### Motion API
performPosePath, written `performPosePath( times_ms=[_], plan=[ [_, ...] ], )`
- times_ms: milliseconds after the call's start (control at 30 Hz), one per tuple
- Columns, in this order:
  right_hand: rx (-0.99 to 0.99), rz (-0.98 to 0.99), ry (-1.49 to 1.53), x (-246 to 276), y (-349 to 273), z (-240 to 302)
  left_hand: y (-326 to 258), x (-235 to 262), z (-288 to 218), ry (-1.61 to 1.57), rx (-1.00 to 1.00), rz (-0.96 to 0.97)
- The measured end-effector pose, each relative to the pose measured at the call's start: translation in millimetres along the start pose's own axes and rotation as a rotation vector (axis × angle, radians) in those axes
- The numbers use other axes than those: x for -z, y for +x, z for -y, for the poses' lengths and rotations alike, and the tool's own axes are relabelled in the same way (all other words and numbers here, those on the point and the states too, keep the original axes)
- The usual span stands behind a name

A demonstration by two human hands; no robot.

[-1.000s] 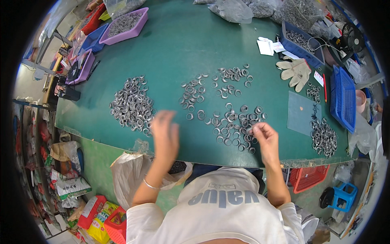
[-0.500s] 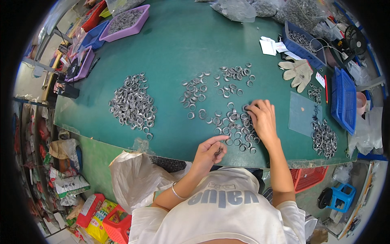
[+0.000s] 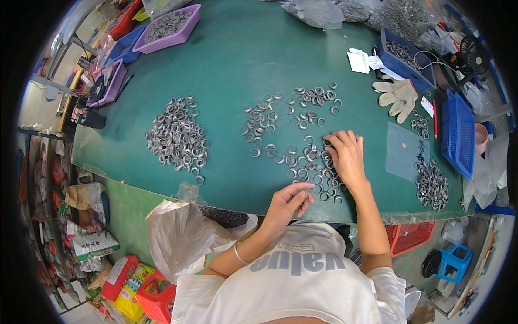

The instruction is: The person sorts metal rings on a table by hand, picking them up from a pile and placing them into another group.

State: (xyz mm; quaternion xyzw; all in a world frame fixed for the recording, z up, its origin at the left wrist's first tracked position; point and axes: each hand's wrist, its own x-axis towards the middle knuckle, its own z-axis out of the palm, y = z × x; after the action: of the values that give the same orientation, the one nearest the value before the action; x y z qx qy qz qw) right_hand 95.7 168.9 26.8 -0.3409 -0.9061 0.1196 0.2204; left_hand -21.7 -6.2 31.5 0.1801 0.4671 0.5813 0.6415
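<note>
Rings (image 3: pixel 310 155) lie loose in a crowded cluster on the green bench (image 3: pixel 226 65), near side, right of centre. Right hand (image 3: pixel 347 159) bends over the cluster's right edge, fingertips down at a dark ring (image 3: pixel 327 143); grip looks nearly closed, but cannot tell whether the ring is pinched or only touched. Left hand (image 3: pixel 288 204) is at the near edge of the bench, index finger extended toward the nearest rings, other fingers half curled; cannot tell whether this grip contains anything. Two looser groups lie farther off: one left of the cluster (image 3: pixel 259 121), one beyond it (image 3: pixel 313 97). Large heap (image 3: pixel 177 135) well apart at left; smaller pile (image 3: pixel 431 186) at right, touching a clear sheet (image 3: pixel 402 154). Far right: pale glove (image 3: pixel 399 100), red pencil (image 3: pixel 435 116), blue basket (image 3: pixel 457 135). Far left: purple tray (image 3: pixel 190 27) containing small grey parts.
</note>
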Motion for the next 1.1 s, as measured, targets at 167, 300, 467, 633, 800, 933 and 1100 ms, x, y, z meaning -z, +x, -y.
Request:
performPosePath(
  times_ms=[167,300,467,633,800,933,1100],
  plan=[
    [-0.040,-0.091,0.023,-1.7,2.0,2.8,-7.1,7.4,5.7,-0.029,-0.008,-0.009],
    [-0.351,0.047,0.673,18.8,-22.1,31.9,-13.9,1.7,-2.7,-0.012,-0.105,-0.100],
    [-0.267,0.356,0.841,17.7,-49.2,74.4,-11.6,9.2,6.3,0.019,-0.182,-0.046],
    [-0.281,-0.087,0.418,12.8,-18.4,67.4,-14.6,25.7,-3.1,-0.018,0.074,0.020],
    [-0.118,-0.011,0.049,-0.6,-0.9,51.1,-16.5,25.9,-4.0,-0.152,0.109,0.010],
    [-0.239,-0.047,0.282,0.5,-14.7,42.7,-13.2,30.8,1.6,-0.216,0.018,-0.011],
    [-0.750,0.101,1.175,13.3,-46.1,58.8,-10.9,19.7,-0.6,-0.015,-0.151,-0.061]
  ],
)
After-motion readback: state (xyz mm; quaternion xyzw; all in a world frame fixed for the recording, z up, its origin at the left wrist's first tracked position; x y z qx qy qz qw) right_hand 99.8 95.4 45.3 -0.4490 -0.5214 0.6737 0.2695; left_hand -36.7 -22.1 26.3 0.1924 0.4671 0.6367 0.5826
